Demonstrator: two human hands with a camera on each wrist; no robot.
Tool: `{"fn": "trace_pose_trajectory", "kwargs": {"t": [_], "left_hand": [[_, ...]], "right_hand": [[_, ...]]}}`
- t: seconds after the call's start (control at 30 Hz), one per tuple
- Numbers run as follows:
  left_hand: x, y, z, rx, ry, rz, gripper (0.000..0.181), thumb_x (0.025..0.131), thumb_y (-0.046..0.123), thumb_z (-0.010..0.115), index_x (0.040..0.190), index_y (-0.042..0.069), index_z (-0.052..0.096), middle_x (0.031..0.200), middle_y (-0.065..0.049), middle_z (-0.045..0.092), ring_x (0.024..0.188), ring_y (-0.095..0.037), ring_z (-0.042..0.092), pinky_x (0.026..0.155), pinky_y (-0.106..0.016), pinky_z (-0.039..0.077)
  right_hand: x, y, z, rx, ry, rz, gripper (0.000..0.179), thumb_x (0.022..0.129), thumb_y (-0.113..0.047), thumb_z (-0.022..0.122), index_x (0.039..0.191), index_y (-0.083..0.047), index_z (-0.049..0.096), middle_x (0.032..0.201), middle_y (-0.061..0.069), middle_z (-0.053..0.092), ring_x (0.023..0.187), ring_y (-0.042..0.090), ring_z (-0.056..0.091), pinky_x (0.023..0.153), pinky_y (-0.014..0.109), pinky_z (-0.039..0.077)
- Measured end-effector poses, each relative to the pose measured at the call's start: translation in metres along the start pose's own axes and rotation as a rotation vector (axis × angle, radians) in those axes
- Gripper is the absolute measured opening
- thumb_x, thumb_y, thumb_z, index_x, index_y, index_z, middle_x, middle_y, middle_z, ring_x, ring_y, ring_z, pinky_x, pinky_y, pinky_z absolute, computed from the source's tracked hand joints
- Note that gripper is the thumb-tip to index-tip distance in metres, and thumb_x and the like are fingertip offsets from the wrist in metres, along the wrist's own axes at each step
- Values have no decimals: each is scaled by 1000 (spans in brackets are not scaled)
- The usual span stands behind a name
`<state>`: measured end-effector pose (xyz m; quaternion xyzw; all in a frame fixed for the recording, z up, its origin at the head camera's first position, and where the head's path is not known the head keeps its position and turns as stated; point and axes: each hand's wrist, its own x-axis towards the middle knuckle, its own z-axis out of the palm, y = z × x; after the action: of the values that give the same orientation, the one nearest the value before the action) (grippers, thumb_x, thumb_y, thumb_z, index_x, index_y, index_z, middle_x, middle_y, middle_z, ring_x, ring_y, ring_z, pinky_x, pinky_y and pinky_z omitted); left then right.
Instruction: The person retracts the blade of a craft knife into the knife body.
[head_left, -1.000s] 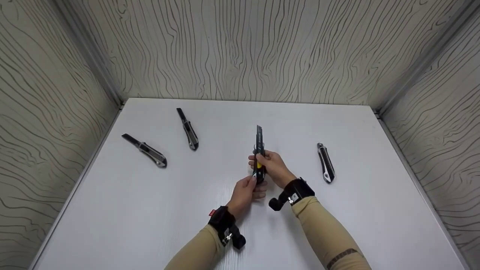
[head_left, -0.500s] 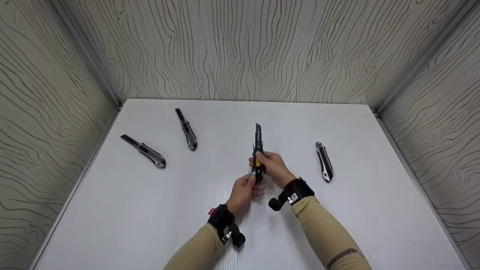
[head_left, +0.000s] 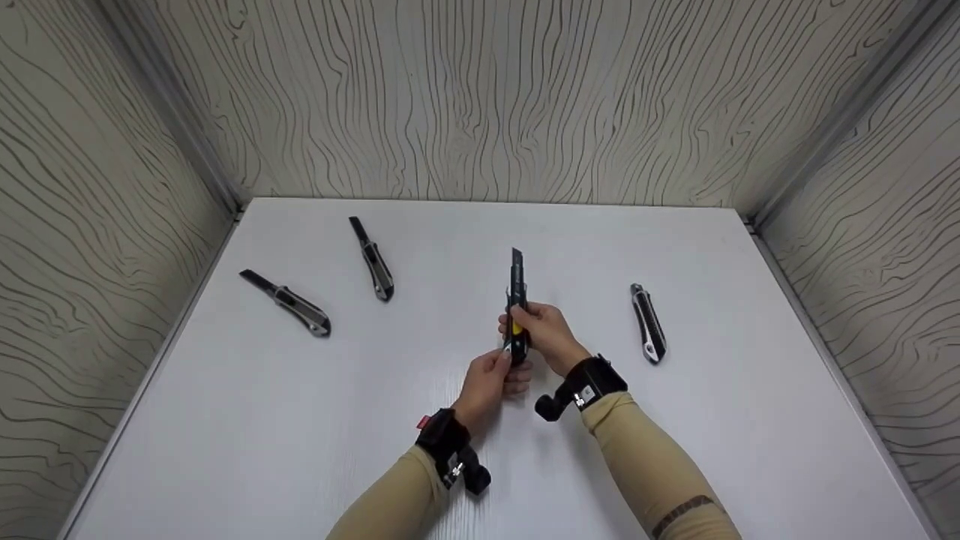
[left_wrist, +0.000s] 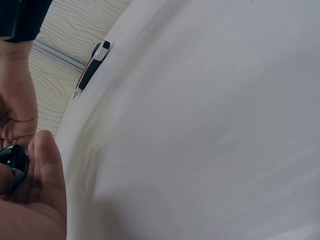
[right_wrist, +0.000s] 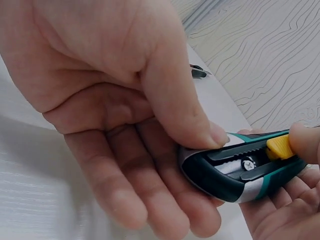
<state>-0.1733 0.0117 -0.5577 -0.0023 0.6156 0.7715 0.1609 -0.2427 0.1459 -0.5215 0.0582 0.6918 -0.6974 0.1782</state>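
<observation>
A dark box cutter (head_left: 518, 279) with an extended blade points away from me near the table's middle. My left hand (head_left: 481, 386) pinches its butt end, thumb on top and the other fingers beneath. Farther up the handle, my right hand (head_left: 553, 335) grips the body. In the right wrist view, the right thumb (right_wrist: 306, 142) is at the yellow slider (right_wrist: 280, 147), and the handle shows dark green and silver with a screw in its slot. The left wrist view catches only the rounded butt (left_wrist: 18, 159) between the fingers.
Two box cutters (head_left: 301, 310) (head_left: 378, 271) with blades extended lie at the left on the white table (head_left: 247, 435). Another box cutter (head_left: 649, 326), no long blade showing, lies at the right. Wood-patterned panels (head_left: 465, 97) wall the back and sides.
Both hands keep their hold on the box cutter in nearly the same place. The whole head view has shifted very slightly.
</observation>
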Motion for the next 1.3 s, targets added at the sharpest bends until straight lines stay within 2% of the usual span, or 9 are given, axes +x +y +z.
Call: {"fn": "trace_pose_trajectory", "kwargs": {"t": [0.23,0.37,0.57,0.77,1.07,1.3], "left_hand": [[-1,0,-1,24,9,8,35,106,14,37,122,-11,56,109,-27,69,88,-22,72,81,-34,60],[0,0,-2,16,12,4,36,106,15,37,122,-11,55,110,-28,68,90,-25,72,81,-35,60],[1,-1,-1,13,19,1,36,106,16,37,122,-11,55,110,-29,68,88,-23,72,80,-35,60],[1,-1,-1,27,24,2,36,106,15,37,121,-11,56,108,-28,69,91,-29,72,81,-36,60],[2,-1,-3,3,18,-7,36,106,15,36,124,-10,55,110,-27,68,92,-27,72,83,-35,59],[1,-1,-3,12,17,-8,36,106,15,37,122,-11,56,107,-24,70,89,-22,72,83,-34,59]], "right_hand": [[-1,-1,3,21,3,-4,36,99,-16,56,127,7,54,107,11,70,93,13,69,88,27,56],[-1,-1,3,18,-1,-7,36,99,-14,56,127,7,54,108,12,70,94,13,69,88,27,55],[0,0,3,27,-9,-8,36,99,-13,55,128,9,53,110,14,70,94,13,69,89,27,55],[0,0,2,24,-16,-4,36,99,-14,55,129,8,53,114,15,69,96,14,69,90,28,55],[-2,1,3,14,-49,-23,38,100,-10,53,134,4,49,128,24,61,106,17,67,100,36,51],[-1,1,3,25,-48,-26,38,99,-9,54,133,7,49,119,18,67,101,15,68,95,32,53]]}}
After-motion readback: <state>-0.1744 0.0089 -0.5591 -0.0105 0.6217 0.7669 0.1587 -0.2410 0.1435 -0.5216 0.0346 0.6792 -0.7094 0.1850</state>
